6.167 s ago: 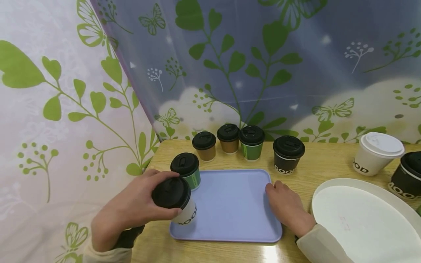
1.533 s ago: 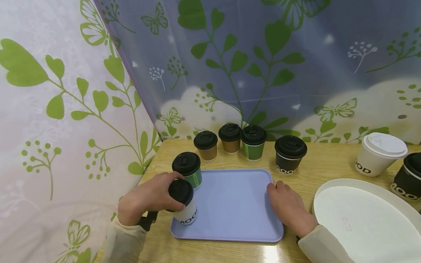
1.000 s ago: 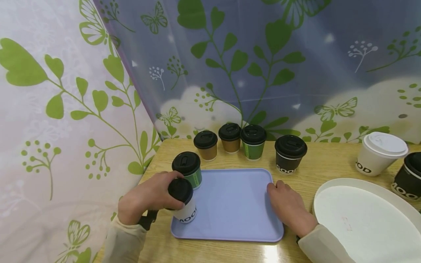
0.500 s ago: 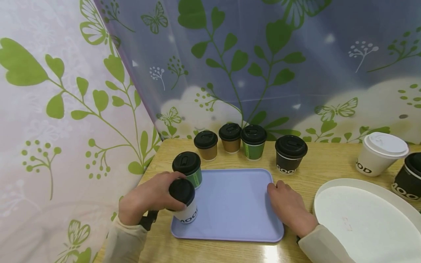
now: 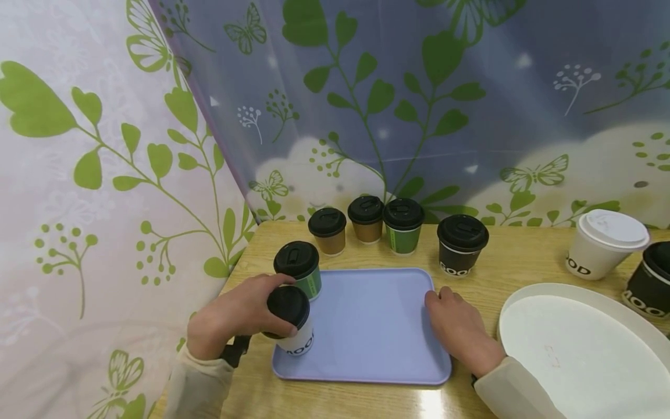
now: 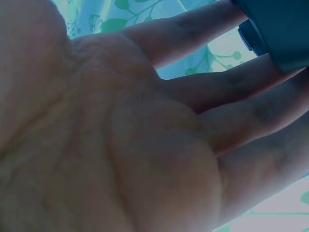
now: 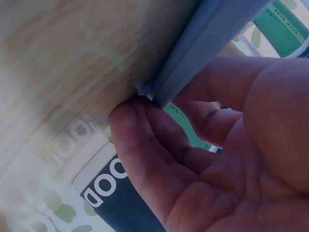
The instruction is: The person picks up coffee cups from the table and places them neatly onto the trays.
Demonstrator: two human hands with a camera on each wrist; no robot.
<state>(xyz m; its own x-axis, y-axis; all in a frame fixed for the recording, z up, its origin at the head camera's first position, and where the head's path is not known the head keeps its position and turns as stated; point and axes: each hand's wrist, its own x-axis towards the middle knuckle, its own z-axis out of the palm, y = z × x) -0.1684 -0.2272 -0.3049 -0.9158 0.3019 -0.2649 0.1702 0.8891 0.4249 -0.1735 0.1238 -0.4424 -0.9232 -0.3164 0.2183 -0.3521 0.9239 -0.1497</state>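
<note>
In the head view my left hand grips a white paper cup by its black lid, thumb on the near side and fingers behind. This cup stands in the front left corner of a lilac tray. Right behind it is a green cup with a black lid, at the tray's left edge. My right hand holds the tray's right rim. The right wrist view shows the thumb and curled fingers on the tray edge. Dark plastic meets my left fingertips in the left wrist view.
Behind the tray stand two brown cups, a green cup and a black cup. To the right are a round white tray, a white-lidded cup and another black cup. Patterned cloth hangs behind the wooden table.
Since the oldest frame my left hand has shifted right and a little down, and the white cup's lid has moved right. Over the last second and a half both hands stay nearly still.
</note>
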